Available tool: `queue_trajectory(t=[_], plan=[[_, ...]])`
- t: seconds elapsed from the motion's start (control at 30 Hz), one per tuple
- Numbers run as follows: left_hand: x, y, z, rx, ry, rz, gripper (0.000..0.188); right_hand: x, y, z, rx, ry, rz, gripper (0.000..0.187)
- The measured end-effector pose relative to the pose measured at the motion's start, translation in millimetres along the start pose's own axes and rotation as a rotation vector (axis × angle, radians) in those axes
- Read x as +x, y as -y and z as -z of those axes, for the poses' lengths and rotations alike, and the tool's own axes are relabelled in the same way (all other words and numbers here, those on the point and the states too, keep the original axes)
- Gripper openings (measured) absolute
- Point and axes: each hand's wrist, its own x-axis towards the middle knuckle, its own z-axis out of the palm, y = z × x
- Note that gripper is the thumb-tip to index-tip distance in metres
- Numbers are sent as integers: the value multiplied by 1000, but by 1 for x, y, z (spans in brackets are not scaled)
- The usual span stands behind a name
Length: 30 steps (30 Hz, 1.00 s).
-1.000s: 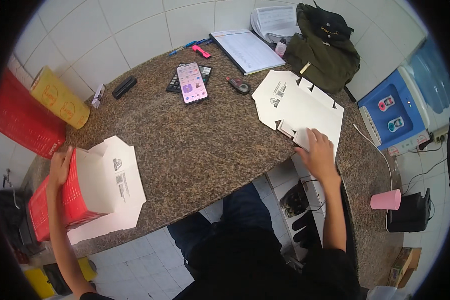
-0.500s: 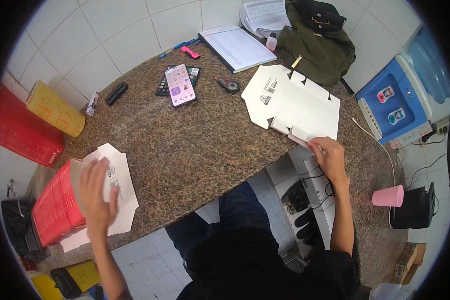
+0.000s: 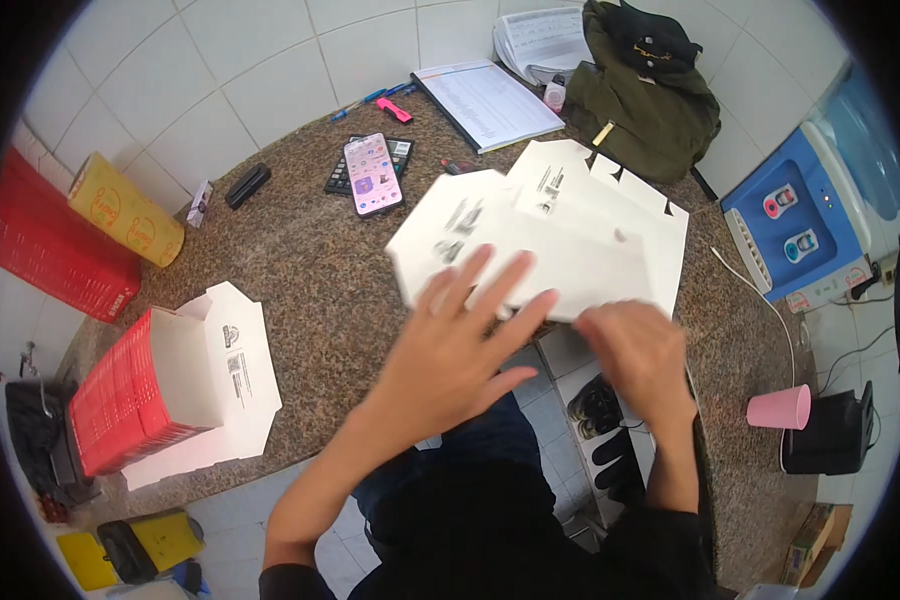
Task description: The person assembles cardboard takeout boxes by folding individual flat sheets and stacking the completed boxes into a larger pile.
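Note:
Two flat white cardboard box blanks overlap on the speckled stone counter [image 3: 300, 270]: a nearer blank [image 3: 450, 235] and one behind it [image 3: 620, 215]. My left hand [image 3: 460, 345] lies flat on the near edge of the nearer blank, fingers spread, gripping nothing. My right hand [image 3: 635, 360] is curled at the near edge of the blanks, over the counter's edge, and seems to pinch the cardboard; it is blurred. A stack of folded red-and-white blanks [image 3: 170, 400] lies at the counter's left end, away from both hands.
A smartphone [image 3: 370, 175] rests on a black calculator [image 3: 400, 150]. An open notebook [image 3: 490, 100], a green bag [image 3: 650, 90], a yellow package [image 3: 125, 210] and a red stack [image 3: 50, 250] line the wall. A blue water dispenser [image 3: 800, 240] and pink cup [image 3: 780, 408] stand right.
My left hand has left the red-and-white stack and swung right to the white blanks in front of me. A second white blank now overlaps the first. My right hand stays at their near edge.

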Motion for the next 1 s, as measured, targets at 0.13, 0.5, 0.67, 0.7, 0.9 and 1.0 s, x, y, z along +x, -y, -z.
queue_trajectory(t=[0.13, 0.5, 0.67, 0.7, 0.9, 1.0], plan=[[-3, 21, -36, -312, 254, 159, 31, -4, 8, -11, 85, -91, 136, 15], [-49, 47, -51, -1198, 246, 913, 15, -14, 5, -71, 783, -233, -174, 50], [-51, 22, -44, -1405, -307, 1103, 23, -5, 18, -84, 768, -349, -219, 47], [-51, 17, -44, -1403, -314, 1108, 23, 0, 23, -84, 761, -339, -265, 45], [-50, -3, -33, -720, -469, 850, 25, 16, 47, -85, 608, -290, -152, 35], [-44, -7, -31, -607, -637, 812, 20, 20, 58, -78, 587, -274, -88, 37]])
